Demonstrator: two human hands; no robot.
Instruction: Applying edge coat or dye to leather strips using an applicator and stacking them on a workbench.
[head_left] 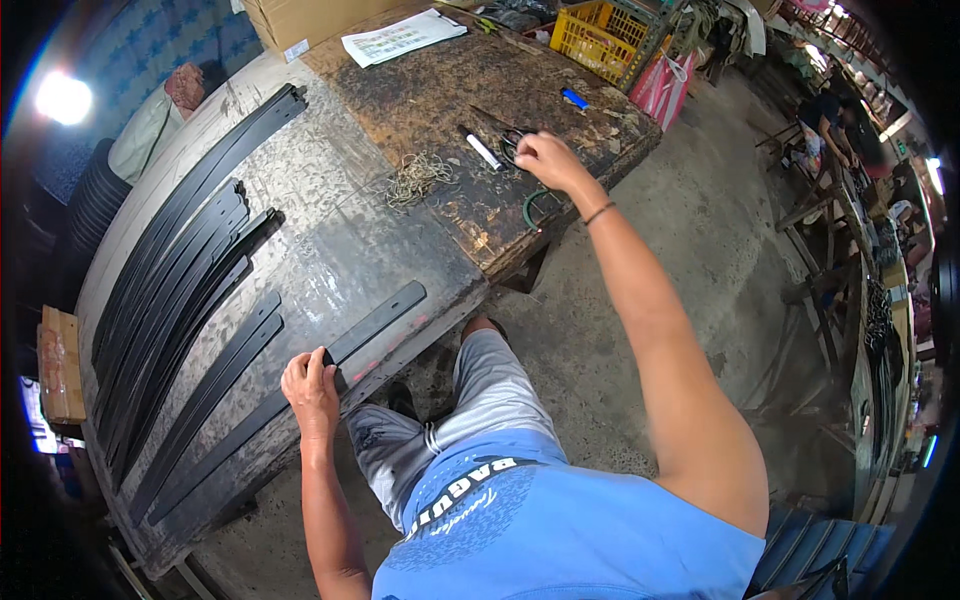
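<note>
A long flat black strip (pixel 385 318) lies along the near edge of the worktable, running down toward the left. My left hand (pixel 312 392) is closed over its middle, thumb and fingers together. A small dark bit shows at the fingertips; I cannot make out what it is. Out to the right, my right hand (pixel 545 160) has its fingers curled at the dark handles of a pair of scissors (pixel 510 137), whose blades point away to the left. Beside them rests a white marker (pixel 483 152). A green curved tool or loop (pixel 536 208) is under my right wrist.
Many more black strips (pixel 180 260) are stacked across the table's left half. A tangle of thin ties (pixel 420 180), a blue object (pixel 575 98) and printed papers (pixel 403 37) lie on the worn wooden part. A yellow crate (pixel 598 40) stands beyond. People sit at right.
</note>
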